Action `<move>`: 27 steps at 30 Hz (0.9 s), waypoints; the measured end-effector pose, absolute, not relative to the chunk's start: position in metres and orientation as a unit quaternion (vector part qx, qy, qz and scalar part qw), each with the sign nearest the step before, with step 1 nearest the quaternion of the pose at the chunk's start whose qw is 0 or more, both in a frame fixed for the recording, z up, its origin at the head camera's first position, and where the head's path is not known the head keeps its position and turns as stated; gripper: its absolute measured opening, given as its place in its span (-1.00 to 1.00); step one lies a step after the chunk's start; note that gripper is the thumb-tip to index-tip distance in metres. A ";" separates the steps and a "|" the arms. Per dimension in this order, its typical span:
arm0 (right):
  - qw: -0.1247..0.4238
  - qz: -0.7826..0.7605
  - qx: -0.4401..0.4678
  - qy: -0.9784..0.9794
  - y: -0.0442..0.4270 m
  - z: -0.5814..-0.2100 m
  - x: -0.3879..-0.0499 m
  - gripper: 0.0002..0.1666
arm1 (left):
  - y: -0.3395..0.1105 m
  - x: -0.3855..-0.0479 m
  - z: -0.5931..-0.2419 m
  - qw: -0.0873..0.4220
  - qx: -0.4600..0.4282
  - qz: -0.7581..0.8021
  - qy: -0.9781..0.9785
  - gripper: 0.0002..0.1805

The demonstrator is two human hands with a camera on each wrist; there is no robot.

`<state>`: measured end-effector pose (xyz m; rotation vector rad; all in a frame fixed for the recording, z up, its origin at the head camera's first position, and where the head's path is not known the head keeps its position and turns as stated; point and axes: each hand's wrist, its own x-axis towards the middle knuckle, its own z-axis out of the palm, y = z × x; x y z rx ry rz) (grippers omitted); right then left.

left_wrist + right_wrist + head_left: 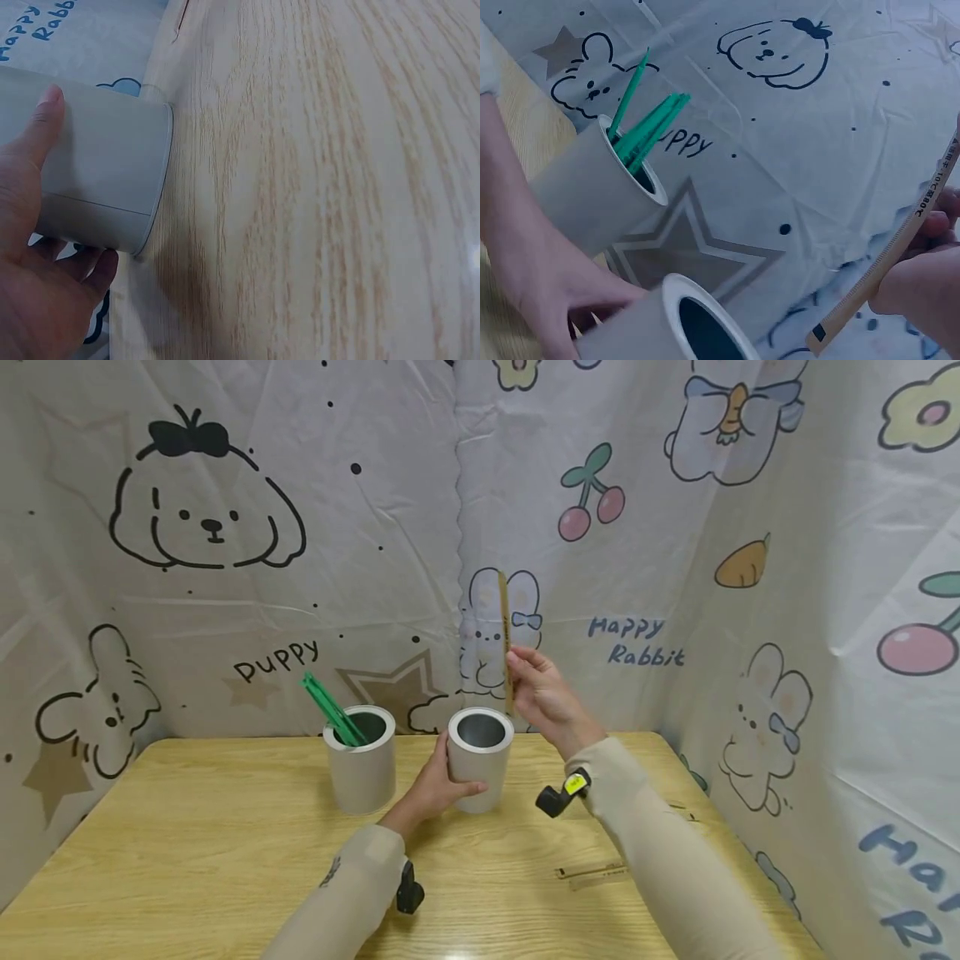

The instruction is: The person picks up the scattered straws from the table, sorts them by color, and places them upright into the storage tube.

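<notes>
My left hand grips the side of a light grey cylindrical cup, thumb across its front. The cup stands upright near the table's back edge, and no contents show in its dark opening. My right hand pinches a long, slim tan paper-wrapped straw with black print. In the head view the straw stands nearly vertical above the cup's right rim; its lower end is apart from the cup in the right wrist view. Left of this cup, a similar cup holds several green straws.
Slim tan wrapped straws lie on the wooden table by my right forearm, with another near the right edge. A printed curtain hangs behind and beside the table.
</notes>
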<state>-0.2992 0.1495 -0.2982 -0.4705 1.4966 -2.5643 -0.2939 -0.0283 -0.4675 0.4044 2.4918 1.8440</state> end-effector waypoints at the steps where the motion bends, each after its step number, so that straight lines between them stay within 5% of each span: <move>1: 0.064 -0.856 -0.154 0.490 0.142 -0.300 -0.303 -0.89 | -0.028 -0.294 -0.467 0.009 0.130 0.590 0.797 0.22; 7: 0.063 -0.831 -0.086 0.546 0.121 -0.331 -0.323 -0.59 | -0.029 -0.296 -0.466 0.012 0.131 0.586 0.800 0.20; 12: 0.086 -0.743 -0.058 0.662 0.133 -0.350 -0.329 -0.75 | -0.029 -0.295 -0.466 0.011 0.135 0.581 0.803 0.21; 16: 0.084 -0.677 -0.085 0.726 0.160 -0.348 -0.323 -0.51 | -0.027 -0.296 -0.469 0.006 0.132 0.581 0.803 0.22; 27: 0.113 -0.505 -0.168 0.839 0.280 -0.391 -0.279 -0.47 | -0.029 -0.296 -0.469 0.003 0.143 0.592 0.793 0.22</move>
